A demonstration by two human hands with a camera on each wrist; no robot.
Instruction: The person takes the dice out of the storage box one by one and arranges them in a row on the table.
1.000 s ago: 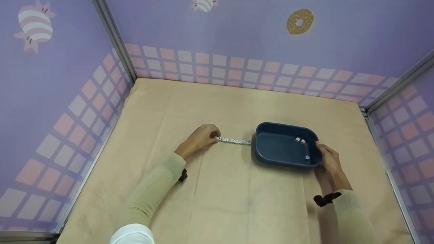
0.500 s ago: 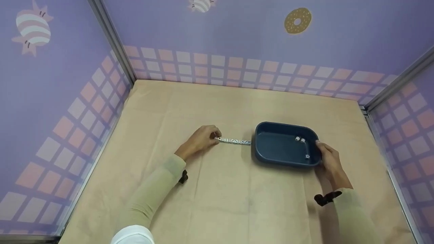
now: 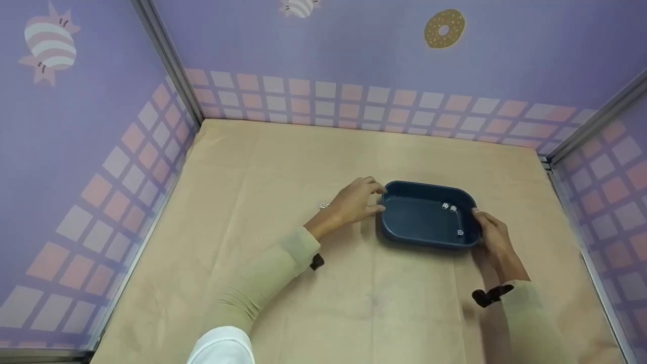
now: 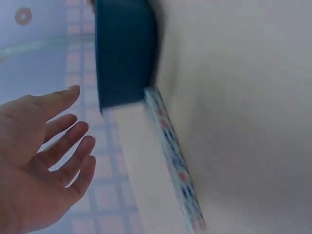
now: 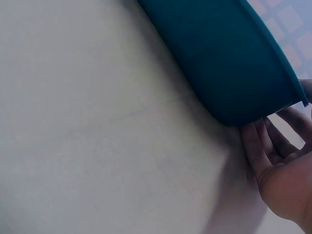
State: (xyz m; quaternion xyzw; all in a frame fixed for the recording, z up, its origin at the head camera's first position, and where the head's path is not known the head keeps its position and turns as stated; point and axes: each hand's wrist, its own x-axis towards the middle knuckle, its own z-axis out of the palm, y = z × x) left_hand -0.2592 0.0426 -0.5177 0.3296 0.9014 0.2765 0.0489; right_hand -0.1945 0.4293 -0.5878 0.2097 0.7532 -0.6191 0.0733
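A dark blue tray sits on the tan paper, with three white dice in its right half. My left hand hovers at the tray's left end with fingers spread and holds nothing; the left wrist view shows this hand empty beside the tray. A row of several dice lies against the tray's left wall; from the head view only its far end shows past my hand. My right hand holds the tray's right rim, thumb on top, fingers under the wall.
Purple patterned walls with metal corner posts enclose the table on three sides. Tan paper covers the whole surface. Black wrist straps sit on both sleeves.
My left hand let go of the left end of the dice row and moved right to the tray's left end, opening its fingers. The right hand and tray stayed put.
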